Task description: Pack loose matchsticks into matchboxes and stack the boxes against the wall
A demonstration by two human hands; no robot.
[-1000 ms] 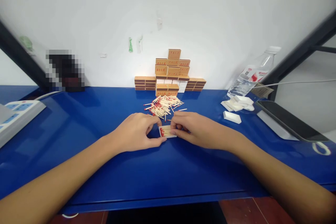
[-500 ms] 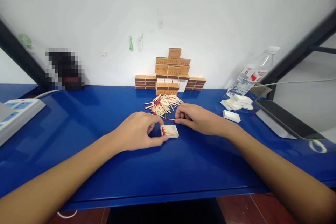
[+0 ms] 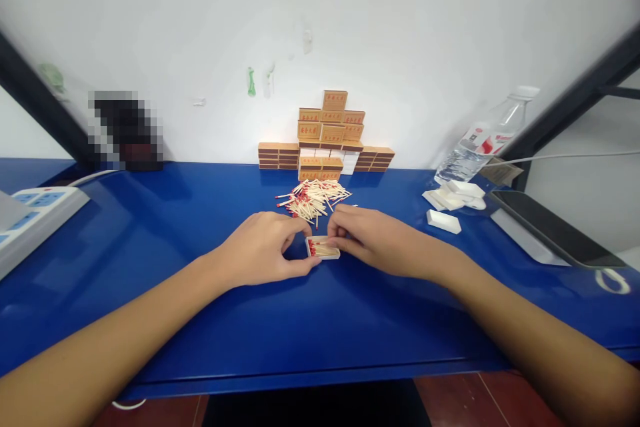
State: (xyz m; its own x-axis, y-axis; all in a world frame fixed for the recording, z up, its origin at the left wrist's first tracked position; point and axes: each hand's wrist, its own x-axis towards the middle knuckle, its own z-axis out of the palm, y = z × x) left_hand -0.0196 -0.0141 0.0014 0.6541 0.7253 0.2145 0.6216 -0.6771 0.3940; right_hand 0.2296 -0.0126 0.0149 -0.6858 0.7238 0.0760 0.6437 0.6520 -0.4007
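Note:
A small white matchbox tray [image 3: 327,258] lies on the blue table with red-headed matches [image 3: 315,249] inside, their heads toward the left. My left hand [image 3: 260,247] grips the tray's left end between thumb and fingers. Over the tray's right part, my right hand [image 3: 373,237] is closed in a pinch on matches, mostly covered by its fingertips. Just beyond both hands spreads a heap of loose matches [image 3: 313,200], some pointing out at the edges.
Matchboxes [image 3: 333,133] are stacked against the wall behind the heap. On the right are white trays [image 3: 444,221], a leaning water bottle [image 3: 480,140] and a phone [image 3: 555,227] propped on a white block. A power strip [image 3: 45,213] lies at the left.
My right hand has moved left from the table beside the heap to over the tray, bringing matches with it. My left hand keeps its hold on the tray.

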